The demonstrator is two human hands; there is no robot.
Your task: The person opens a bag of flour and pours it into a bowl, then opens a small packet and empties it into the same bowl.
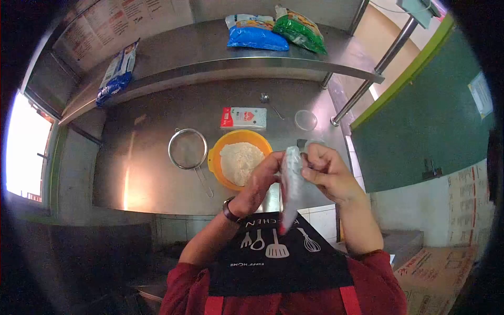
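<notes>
A pale plastic packet (292, 184) with some red near its lower end is held upright in front of my apron, beside the bowl. My left hand (258, 185), with a watch on the wrist, grips it from the left side. On the other side, my right hand (329, 170) is closed with thumb and fingers pinched at the packet's upper edge. A small dark item (302, 143) shows just behind the right fingers. Left of the hands stands a yellow bowl (213, 163) with white flour (239, 160) heaped inside; my left hand overlaps its right side.
A wire sieve (188, 149) lies left of the bowl. Behind it are a red-and-white carton (244, 118), a small spoon (277, 113) and a clear round container (305, 120). Blue (257, 37) and green bags (299, 30) rest on the raised shelf (184, 52).
</notes>
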